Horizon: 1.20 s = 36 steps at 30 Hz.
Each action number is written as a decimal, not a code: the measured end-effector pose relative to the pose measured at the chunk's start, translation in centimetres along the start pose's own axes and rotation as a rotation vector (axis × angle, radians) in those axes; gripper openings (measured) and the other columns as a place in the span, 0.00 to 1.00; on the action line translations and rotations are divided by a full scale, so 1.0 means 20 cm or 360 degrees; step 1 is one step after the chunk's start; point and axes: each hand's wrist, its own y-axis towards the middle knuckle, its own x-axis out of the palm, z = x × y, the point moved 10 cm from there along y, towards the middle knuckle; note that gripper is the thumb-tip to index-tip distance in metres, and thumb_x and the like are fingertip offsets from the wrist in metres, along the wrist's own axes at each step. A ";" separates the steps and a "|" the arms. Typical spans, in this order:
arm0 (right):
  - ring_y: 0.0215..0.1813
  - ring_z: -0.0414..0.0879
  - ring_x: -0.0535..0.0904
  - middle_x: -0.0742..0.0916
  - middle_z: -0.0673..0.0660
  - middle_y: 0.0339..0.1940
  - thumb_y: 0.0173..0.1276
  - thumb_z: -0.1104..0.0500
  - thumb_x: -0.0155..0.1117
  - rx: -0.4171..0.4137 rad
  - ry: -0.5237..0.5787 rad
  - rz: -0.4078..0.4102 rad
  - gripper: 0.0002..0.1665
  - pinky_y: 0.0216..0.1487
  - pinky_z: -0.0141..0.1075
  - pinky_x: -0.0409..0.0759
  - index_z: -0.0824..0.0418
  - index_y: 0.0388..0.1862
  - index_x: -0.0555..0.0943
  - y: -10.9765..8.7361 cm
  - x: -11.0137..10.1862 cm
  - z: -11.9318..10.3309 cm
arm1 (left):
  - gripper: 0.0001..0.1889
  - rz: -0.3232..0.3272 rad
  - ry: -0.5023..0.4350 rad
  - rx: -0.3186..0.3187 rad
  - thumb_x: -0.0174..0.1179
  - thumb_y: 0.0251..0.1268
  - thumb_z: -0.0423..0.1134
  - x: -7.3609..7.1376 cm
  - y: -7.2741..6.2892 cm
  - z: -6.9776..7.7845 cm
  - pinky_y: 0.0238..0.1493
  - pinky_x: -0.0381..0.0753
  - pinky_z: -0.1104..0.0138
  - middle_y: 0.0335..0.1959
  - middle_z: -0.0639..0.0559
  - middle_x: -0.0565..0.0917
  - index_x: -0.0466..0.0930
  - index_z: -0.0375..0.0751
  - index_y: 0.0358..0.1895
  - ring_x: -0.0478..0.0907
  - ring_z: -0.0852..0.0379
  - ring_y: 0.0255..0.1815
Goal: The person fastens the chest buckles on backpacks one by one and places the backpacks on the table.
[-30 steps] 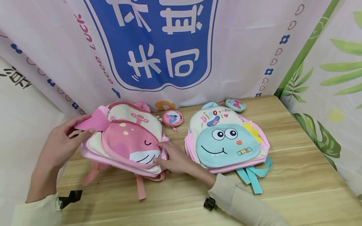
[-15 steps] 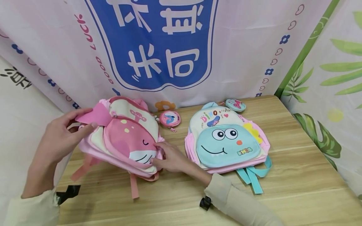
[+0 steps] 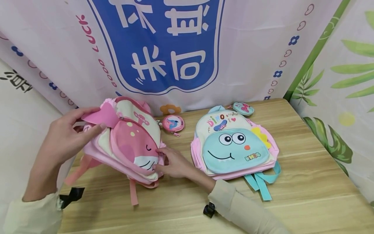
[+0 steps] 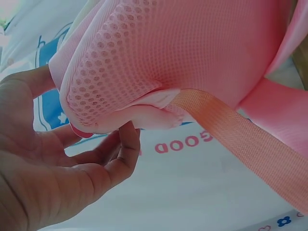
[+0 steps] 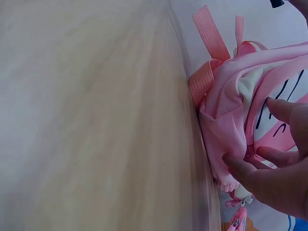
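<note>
The half-curled left hand (image 3: 65, 134) is gripping one side of a pink-and-white fabric whale backpack (image 3: 135, 139). The half-curled right hand (image 3: 174, 163) is holding the opposite side, probably balancing its tilt

Pink whale-face cloth backpack (image 3: 132, 141) looks pretty matt, rounded pink mesh side (image 4: 113, 62) kinda holey, flat orange strap (image 4: 231, 127) coarse-woven; flat tan wood-grain tabletop (image 3: 163, 209) seems smooth.
</note>
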 end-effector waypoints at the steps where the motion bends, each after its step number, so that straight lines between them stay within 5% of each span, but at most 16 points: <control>1: 0.67 0.48 0.80 0.83 0.60 0.71 0.74 0.46 0.71 0.0005 0.0003 -0.0006 0.40 0.69 0.35 0.79 0.62 0.78 0.74 0.00 0.00 0.00 | 0.34 -0.0001 0.0001 0.0008 0.69 0.73 0.47 0.00 0.00 0.01 0.34 0.70 0.89 0.67 0.28 0.78 0.73 0.39 0.77 0.77 0.31 0.56; 14: 0.65 0.47 0.82 0.85 0.59 0.68 0.72 0.51 0.74 0.0011 0.0161 -0.0019 0.38 0.69 0.35 0.81 0.64 0.77 0.75 0.02 0.05 -0.01 | 0.34 -0.0004 0.0096 0.0135 0.73 0.67 0.46 0.01 0.03 0.20 0.34 0.71 0.83 0.62 0.31 0.80 0.77 0.36 0.73 0.78 0.34 0.51; 28: 0.52 0.49 0.81 0.87 0.60 0.55 0.73 0.50 0.74 -0.0006 0.0124 -0.0040 0.38 0.50 0.26 0.75 0.63 0.77 0.75 0.02 0.06 0.00 | 0.35 -0.0028 0.0143 0.0158 0.73 0.68 0.49 0.06 0.06 0.28 0.35 0.77 0.74 0.64 0.33 0.79 0.77 0.39 0.74 0.82 0.32 0.51; 36: 0.64 0.50 0.82 0.85 0.59 0.68 0.75 0.51 0.72 0.0043 0.0191 -0.0114 0.40 0.66 0.33 0.79 0.63 0.79 0.72 0.00 0.05 0.03 | 0.35 -0.0045 0.0126 0.0158 0.73 0.69 0.50 0.09 0.06 0.29 0.34 0.76 0.77 0.67 0.32 0.77 0.77 0.38 0.74 0.84 0.32 0.49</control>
